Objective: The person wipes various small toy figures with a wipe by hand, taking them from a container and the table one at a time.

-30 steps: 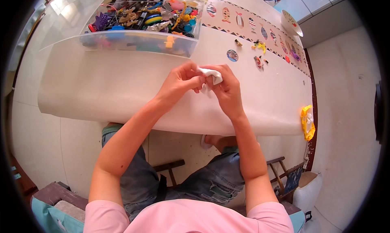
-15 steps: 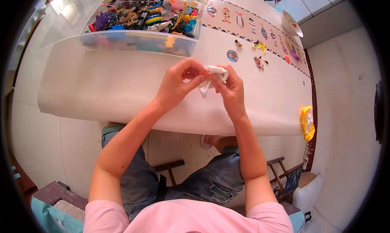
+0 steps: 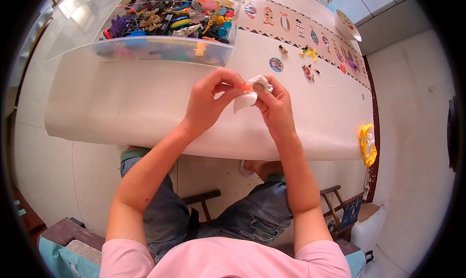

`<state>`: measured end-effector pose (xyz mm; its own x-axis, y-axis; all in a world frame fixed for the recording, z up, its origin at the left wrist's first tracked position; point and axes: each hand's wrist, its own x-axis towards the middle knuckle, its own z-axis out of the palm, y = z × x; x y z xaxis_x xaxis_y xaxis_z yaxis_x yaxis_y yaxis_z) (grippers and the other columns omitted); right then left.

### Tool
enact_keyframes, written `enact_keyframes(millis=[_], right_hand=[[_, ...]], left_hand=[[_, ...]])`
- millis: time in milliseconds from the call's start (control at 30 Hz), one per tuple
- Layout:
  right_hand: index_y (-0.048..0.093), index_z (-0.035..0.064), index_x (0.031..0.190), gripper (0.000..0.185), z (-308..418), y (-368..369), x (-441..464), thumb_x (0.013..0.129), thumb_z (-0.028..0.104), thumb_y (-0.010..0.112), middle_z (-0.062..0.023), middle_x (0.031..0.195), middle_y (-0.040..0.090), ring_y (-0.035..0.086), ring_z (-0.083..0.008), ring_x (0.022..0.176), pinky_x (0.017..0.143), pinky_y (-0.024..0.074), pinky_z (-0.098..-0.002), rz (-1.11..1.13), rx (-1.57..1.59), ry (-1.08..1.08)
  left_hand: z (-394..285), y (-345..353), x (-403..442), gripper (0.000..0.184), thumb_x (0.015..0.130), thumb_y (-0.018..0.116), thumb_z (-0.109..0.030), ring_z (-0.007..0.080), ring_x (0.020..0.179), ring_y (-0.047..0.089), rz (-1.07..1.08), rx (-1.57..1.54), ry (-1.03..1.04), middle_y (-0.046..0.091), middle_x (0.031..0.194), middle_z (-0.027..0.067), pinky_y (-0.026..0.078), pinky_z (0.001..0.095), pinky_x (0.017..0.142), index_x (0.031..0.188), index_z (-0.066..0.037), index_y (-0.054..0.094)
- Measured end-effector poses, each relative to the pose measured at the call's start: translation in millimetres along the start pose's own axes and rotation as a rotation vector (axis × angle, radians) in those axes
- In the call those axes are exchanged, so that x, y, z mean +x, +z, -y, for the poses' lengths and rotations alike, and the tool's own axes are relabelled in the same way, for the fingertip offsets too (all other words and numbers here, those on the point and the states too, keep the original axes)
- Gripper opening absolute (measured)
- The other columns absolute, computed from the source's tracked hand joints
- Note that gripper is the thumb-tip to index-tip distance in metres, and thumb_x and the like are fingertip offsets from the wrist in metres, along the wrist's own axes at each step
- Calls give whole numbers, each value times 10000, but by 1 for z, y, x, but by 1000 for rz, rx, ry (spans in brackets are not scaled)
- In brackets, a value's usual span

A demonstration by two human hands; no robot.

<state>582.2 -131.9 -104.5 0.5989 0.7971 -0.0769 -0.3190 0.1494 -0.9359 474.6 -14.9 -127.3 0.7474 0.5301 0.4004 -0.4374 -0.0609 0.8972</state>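
Note:
Over the white table (image 3: 121, 93), my left hand (image 3: 211, 96) pinches a small orange-red object (image 3: 246, 87), whose shape is mostly hidden. My right hand (image 3: 274, 101) is closed on a crumpled white wipe (image 3: 246, 99), part of which hangs down between the two hands. The wipe touches or nearly touches the small object. Beyond my hands lie a round picture piece (image 3: 276, 64) and several small toys, among them a yellow one (image 3: 309, 53).
A clear plastic bin (image 3: 160, 52) full of small toys stands at the back left. A patterned fish runner (image 3: 291, 25) crosses the back right, with a bowl (image 3: 347, 25) beside it. A yellow wipes packet (image 3: 367, 144) lies at the right edge.
The orange-red object has come into view at my left fingertips. The white wipe has shifted in my right hand, and its loose part now hangs between my hands.

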Motion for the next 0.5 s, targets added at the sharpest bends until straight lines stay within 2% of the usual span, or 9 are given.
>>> enact_keyframes(millis=[67,167,300,400,433,500], right_hand=[[558,37,977,167,-1,1,1,840,117,611,-26,809,577,536,-69,688,624,463,-203,-102,-66,-102],[572,30,974,159,3,0,-2,828,74,618,-28,815,581,541,-74,681,595,461,-193,-136,-286,-326],[603,26,841,93,-3,8,-4,771,26,663,-22,811,594,566,-88,703,552,470,-209,-108,-577,-426],[615,53,845,139,-5,6,-1,732,27,691,-30,807,596,577,-110,689,552,480,-225,-79,-790,-650],[624,80,847,187,-5,7,-2,691,21,708,-37,813,596,578,-147,673,534,479,-245,-108,-878,-755],[621,75,838,192,-9,4,0,677,8,702,-34,810,592,571,-157,659,525,474,-253,-149,-1005,-900]], left_hand=[[-2,-3,2,147,800,607,29,113,868,571,4,-95,-75,553,977,61,486,239,775,929,-5,545],[-3,-5,4,146,813,603,11,107,882,568,-8,-159,-138,553,977,56,484,242,787,944,-5,541],[-2,-5,3,140,826,603,-21,109,868,574,30,-196,-144,578,943,53,487,248,779,953,-9,543],[0,-6,1,141,832,613,-66,111,852,581,67,-253,-226,602,913,56,493,254,758,945,-14,547],[0,-7,1,141,833,614,-81,112,844,584,79,-244,-247,606,910,61,495,256,754,938,-14,547],[0,-9,1,147,837,617,-111,114,828,591,101,-227,-288,613,903,69,499,259,745,923,-15,547]])
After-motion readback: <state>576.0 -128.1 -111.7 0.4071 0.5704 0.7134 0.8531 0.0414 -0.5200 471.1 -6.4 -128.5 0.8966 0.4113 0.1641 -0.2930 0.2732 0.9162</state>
